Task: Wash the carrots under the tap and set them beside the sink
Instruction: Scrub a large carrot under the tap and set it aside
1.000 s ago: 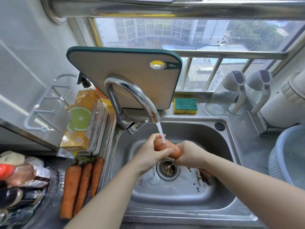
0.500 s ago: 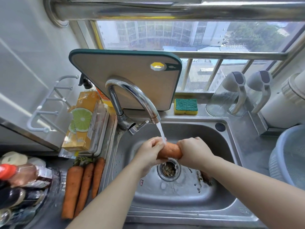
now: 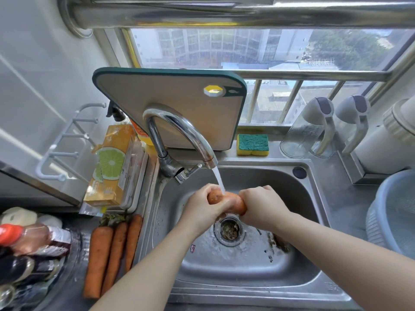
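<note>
Both hands hold one orange carrot (image 3: 226, 199) over the steel sink (image 3: 247, 272), right under the water running from the chrome tap (image 3: 179, 129). My left hand (image 3: 204, 205) wraps the carrot's left end and my right hand (image 3: 260, 204) grips its right end, hiding most of it. Three more carrots (image 3: 112, 250) lie side by side on the counter left of the sink, their green tops pointing away from me.
A cutting board (image 3: 170, 104) leans behind the tap, with a green-and-yellow sponge (image 3: 253, 144) to its right. An orange box (image 3: 112, 167) and bottles (image 3: 29, 243) crowd the left counter. Glass jugs (image 3: 314, 129) and a blue colander (image 3: 395, 216) stand at the right.
My hands have turned and rubbed the carrot under the stream, and it now lies more level between them. The three carrots on the counter stay put.
</note>
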`<move>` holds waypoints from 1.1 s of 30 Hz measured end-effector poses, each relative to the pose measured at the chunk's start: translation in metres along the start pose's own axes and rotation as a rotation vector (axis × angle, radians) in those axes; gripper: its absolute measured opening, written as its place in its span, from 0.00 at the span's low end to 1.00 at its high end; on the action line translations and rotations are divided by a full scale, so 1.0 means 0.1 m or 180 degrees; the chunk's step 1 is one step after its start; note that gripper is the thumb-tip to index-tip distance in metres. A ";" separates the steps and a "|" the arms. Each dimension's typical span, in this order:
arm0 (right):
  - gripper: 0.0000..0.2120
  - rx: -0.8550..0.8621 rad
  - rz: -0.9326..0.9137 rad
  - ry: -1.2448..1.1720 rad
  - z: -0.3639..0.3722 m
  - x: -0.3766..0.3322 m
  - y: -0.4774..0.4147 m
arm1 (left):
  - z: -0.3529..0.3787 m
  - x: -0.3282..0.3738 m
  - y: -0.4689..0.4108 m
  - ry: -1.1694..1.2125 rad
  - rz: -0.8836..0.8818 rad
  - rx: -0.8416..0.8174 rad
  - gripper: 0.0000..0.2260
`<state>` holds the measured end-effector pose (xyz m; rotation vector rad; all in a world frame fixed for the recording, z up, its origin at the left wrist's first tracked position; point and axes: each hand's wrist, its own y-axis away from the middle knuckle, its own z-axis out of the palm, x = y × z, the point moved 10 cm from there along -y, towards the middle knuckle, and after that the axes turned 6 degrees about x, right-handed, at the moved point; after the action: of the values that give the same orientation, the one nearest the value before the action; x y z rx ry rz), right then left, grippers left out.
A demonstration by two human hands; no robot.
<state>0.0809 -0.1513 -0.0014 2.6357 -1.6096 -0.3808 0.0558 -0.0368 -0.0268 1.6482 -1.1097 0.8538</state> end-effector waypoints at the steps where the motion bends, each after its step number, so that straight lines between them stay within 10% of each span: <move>1: 0.06 0.0002 -0.0005 -0.0003 0.00 -0.01 0.00 | 0.00 -0.02 0.00 0.0093 -0.0080 0.0019 0.08; 7: 0.04 -0.0049 -0.0132 0.0083 -0.02 0.02 0.03 | 0.20 -0.18 0.18 0.1395 -0.1150 -0.0957 0.10; 16: 0.07 -0.0087 -0.0582 0.0749 -0.02 -0.23 -0.02 | 0.08 0.09 0.07 -0.1319 0.0463 -0.0588 0.20; 25: 0.05 -0.0062 -0.0788 0.0791 0.01 -0.32 -0.07 | 0.17 -0.16 0.15 0.0004 -0.0678 -0.1680 0.11; 29: 0.06 -0.0346 -0.0543 0.0648 0.08 -0.24 -0.14 | 0.13 0.05 0.02 -0.1523 0.0460 -0.1209 0.09; 33: 0.05 -0.0353 -0.0474 0.0484 0.03 -0.17 -0.20 | 0.03 0.15 -0.04 -0.1447 0.0745 -0.0578 0.09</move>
<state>0.0904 -0.1268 -0.0044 2.6367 -1.3150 -0.2585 0.0643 -0.0431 -0.0157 1.6197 -1.6687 0.5087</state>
